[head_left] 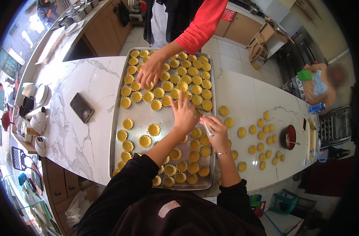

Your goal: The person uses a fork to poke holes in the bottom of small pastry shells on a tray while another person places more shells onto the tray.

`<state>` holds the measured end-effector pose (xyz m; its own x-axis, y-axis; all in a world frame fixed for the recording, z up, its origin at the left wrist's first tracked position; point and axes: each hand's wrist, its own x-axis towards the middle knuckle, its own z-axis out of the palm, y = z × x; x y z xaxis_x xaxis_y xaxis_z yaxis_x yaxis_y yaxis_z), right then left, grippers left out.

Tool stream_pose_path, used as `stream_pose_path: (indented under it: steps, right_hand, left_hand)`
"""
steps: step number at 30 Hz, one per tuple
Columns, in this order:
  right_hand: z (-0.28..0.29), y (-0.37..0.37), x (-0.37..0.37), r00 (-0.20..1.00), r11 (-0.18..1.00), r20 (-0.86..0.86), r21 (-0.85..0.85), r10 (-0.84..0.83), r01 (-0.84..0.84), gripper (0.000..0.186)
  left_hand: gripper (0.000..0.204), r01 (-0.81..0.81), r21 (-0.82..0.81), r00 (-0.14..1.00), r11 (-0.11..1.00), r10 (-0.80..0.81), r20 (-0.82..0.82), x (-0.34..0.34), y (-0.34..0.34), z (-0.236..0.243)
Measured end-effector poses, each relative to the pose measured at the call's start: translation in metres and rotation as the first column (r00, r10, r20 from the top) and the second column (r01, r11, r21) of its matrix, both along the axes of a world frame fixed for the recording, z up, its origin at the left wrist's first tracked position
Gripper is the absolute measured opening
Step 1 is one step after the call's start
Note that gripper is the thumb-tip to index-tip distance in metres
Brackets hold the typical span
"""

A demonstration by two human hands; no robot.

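My left hand (182,116) reaches over the metal tray (115,118), fingers spread and fingertips among the fluted yellow tart shells (155,105). Just right of it, my right hand (215,131) grips a white-handled utensil (207,125) by the tray's right side, its tip at a yellow shell partly hidden by my fingers. Shells fill much of the tray's far half and sit more loosely in the near half. Round yellow pieces (241,133) are scattered on the marble counter (246,98) to the right.
A co-worker's hand (150,70) in a red sleeve (199,23) touches far shells. Another person (319,86) stands at right. A phone (81,107) lies left of the tray; a dark bowl with a spoon (287,137) sits at right; crockery (41,96) lines the left edge.
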<state>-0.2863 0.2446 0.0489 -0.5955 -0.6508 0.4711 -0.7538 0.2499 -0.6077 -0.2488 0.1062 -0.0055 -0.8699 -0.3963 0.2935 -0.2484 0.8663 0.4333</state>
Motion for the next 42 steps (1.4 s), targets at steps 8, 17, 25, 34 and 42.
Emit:
stream_pose_path:
  steps: [8, 17, 25, 34, 42]
  right_hand:
    - [0.006, 0.006, 0.008, 0.999, 0.996, -0.003, -0.078, -0.052, 0.051, 0.026]
    - [0.005, 0.004, 0.01, 0.999, 0.999, -0.036, -0.043, -0.002, 0.0, 0.027]
    - [0.003, 0.003, 0.009, 1.0, 1.0, -0.001, 0.004, 0.006, -0.006, 0.028]
    - [0.015, 0.004, 0.012, 0.999, 0.998, 0.02, -0.062, -0.032, 0.033, 0.026]
    - [0.011, 0.006, 0.013, 0.999, 0.999, -0.031, -0.019, -0.028, 0.027, 0.026]
  left_hand:
    - [0.034, -0.027, 0.036, 1.0, 0.999, 0.027, -0.008, -0.001, 0.003, 0.006]
    - [0.033, -0.024, 0.062, 1.0, 0.998, 0.023, 0.018, -0.001, 0.002, 0.006]
    - [0.028, -0.053, 0.034, 0.998, 0.998, 0.053, -0.021, -0.004, 0.002, 0.001]
    - [0.029, -0.032, 0.074, 0.999, 0.997, 0.034, -0.017, -0.004, 0.002, 0.006]
    - [0.032, -0.042, 0.075, 0.999, 0.996, 0.041, 0.015, -0.003, 0.002, 0.005]
